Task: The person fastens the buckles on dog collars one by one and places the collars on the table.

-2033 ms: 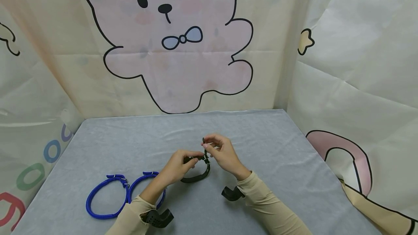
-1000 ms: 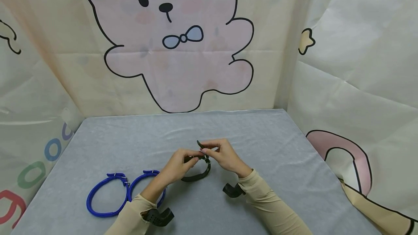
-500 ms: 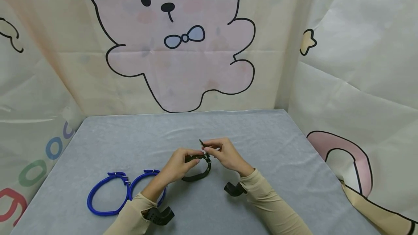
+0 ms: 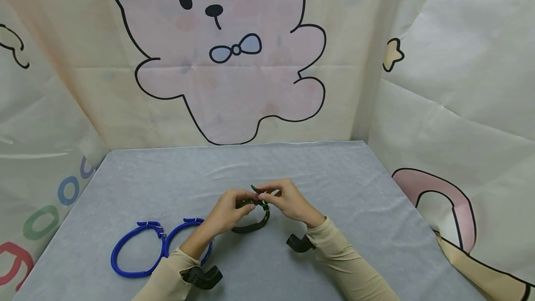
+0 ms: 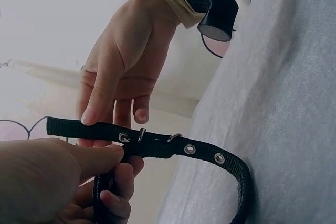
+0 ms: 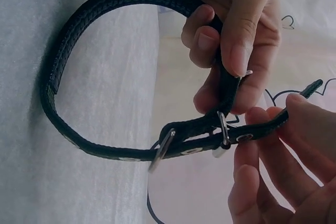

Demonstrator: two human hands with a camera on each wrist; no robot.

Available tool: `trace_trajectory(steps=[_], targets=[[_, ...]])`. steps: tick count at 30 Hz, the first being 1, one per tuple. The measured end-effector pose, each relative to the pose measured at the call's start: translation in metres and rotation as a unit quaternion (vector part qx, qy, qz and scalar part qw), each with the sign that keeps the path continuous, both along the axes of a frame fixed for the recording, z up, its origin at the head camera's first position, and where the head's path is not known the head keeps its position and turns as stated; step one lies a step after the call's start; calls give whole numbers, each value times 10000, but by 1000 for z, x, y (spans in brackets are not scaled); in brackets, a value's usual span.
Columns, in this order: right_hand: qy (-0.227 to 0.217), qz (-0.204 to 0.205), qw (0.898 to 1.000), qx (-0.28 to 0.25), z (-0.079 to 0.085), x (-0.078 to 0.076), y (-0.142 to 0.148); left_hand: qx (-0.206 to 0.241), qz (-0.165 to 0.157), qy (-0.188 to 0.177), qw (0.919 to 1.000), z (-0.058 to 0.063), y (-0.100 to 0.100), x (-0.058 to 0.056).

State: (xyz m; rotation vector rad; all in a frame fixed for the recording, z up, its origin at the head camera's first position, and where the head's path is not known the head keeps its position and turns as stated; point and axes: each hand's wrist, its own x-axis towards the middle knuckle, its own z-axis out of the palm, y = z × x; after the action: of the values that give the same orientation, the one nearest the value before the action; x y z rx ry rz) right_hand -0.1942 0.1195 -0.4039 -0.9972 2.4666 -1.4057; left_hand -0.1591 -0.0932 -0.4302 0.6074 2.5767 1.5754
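A dark green pet collar with metal eyelets forms a loop between the two hands. My left hand grips it beside the metal buckle. Through that buckle runs the strap, its tail sticking out past the fingers. My right hand pinches this tail between thumb and fingers, just right of the left fingertips in the head view. A metal ring hangs on the strap near the buckle. In the left wrist view, eyelets show along the band as it curves down.
Two blue collars, both buckled into loops, lie side by side at the left; the left forearm partly covers one. A grey cloth covers the table. Printed curtains stand behind and at both sides.
My right hand has come down and left, nearer the left hand. The strap's tail, upright two seconds ago, now leans left. My left hand keeps its grip on the collar.
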Motion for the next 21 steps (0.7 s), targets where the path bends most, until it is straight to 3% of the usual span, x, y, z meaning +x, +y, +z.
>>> trace_trajectory(steps=[5,9,21], targets=[[-4,-106,9999,-115,0,0,2,84,39,-44,9999,1,-1,0],[-20,-163,9996,-216,0,-3,3,-29,-67,212,9997,2,-2,0],[-142,116,9998,-72,-1,-5,5,-226,-239,366,9988,2,-2,1]])
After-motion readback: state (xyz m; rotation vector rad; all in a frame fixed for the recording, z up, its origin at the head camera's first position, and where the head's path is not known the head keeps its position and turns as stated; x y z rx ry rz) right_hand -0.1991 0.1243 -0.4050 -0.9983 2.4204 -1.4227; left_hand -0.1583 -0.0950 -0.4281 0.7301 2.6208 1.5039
